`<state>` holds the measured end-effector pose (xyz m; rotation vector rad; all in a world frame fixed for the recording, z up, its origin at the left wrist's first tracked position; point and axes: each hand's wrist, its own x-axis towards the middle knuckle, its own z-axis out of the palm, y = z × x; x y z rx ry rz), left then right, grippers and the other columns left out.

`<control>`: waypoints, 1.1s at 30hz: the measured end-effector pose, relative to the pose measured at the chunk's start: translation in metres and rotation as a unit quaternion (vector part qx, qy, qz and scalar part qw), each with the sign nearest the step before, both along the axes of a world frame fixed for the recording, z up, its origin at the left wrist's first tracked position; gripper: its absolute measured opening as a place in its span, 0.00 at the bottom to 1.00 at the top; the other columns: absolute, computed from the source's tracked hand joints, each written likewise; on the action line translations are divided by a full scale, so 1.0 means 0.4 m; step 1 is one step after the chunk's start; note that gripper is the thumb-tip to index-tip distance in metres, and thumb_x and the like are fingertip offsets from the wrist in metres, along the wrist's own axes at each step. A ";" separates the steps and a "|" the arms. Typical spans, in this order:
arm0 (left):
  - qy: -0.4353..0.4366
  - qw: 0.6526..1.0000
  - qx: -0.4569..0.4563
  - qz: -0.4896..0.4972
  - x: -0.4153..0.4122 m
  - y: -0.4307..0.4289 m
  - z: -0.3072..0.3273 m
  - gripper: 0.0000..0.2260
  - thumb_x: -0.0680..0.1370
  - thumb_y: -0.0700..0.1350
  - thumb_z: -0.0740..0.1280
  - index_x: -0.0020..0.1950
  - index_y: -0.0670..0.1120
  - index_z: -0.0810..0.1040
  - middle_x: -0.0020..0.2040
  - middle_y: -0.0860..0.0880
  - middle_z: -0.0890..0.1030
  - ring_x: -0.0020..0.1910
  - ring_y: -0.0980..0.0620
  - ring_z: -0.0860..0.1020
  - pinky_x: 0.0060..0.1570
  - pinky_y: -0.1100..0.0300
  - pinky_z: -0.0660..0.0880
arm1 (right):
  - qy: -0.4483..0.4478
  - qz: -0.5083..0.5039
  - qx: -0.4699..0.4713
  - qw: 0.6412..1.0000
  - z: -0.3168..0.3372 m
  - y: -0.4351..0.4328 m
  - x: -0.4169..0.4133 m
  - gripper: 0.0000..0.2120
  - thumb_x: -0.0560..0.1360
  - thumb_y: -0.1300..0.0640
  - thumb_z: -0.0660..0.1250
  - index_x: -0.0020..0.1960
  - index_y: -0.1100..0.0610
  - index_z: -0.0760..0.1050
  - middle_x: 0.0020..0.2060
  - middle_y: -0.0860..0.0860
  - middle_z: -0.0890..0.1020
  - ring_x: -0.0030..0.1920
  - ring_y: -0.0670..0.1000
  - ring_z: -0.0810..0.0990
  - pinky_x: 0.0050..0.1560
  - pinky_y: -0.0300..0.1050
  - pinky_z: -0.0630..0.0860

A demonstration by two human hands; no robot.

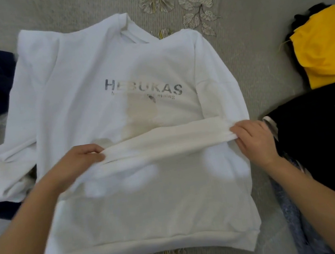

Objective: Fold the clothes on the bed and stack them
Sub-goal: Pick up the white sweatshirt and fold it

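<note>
Across the white sweatshirt flat on the bed, held its folded-over sleeve taut, cuff end pinched with the left hand, fold gripped with the right hand; likely best laid down level and smoothed.

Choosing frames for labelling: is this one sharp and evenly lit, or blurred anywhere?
Head view: soft even light, no hard shadows; the white sweatshirt looks washed out, with blurry bright patches below the sleeve; its print is soft; wide-angle bending at the edges.
</note>
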<state>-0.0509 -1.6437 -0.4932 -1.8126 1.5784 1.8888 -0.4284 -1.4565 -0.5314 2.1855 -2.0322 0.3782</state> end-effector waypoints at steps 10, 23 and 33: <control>-0.276 0.924 -0.149 -0.219 -0.003 -0.024 -0.053 0.11 0.78 0.42 0.59 0.37 0.40 0.70 0.38 0.43 0.73 0.38 0.45 0.70 0.37 0.56 0.65 | -0.039 -0.202 0.159 0.966 -0.051 -0.011 0.095 0.26 0.70 0.61 0.59 0.69 0.58 0.63 0.66 0.67 0.67 0.66 0.67 0.64 0.62 0.60 0.67; -0.316 0.903 -0.185 -0.227 -0.033 -0.002 -0.045 0.06 0.74 0.44 0.65 0.39 0.44 0.78 0.49 0.39 0.79 0.46 0.39 0.76 0.48 0.50 0.72 | -0.186 -0.321 0.209 0.905 -0.078 0.066 -0.036 0.19 0.76 0.66 0.61 0.66 0.60 0.71 0.54 0.65 0.76 0.53 0.66 0.74 0.49 0.56 0.75; 0.037 0.996 -0.075 0.005 -0.616 -0.082 -0.108 0.12 0.75 0.45 0.68 0.55 0.40 0.76 0.45 0.44 0.80 0.42 0.50 0.77 0.40 0.61 0.71 | -0.109 -0.250 0.058 0.960 -0.103 0.011 -0.031 0.13 0.67 0.55 0.60 0.44 0.57 0.82 0.43 0.58 0.82 0.46 0.53 0.68 0.44 0.47 0.70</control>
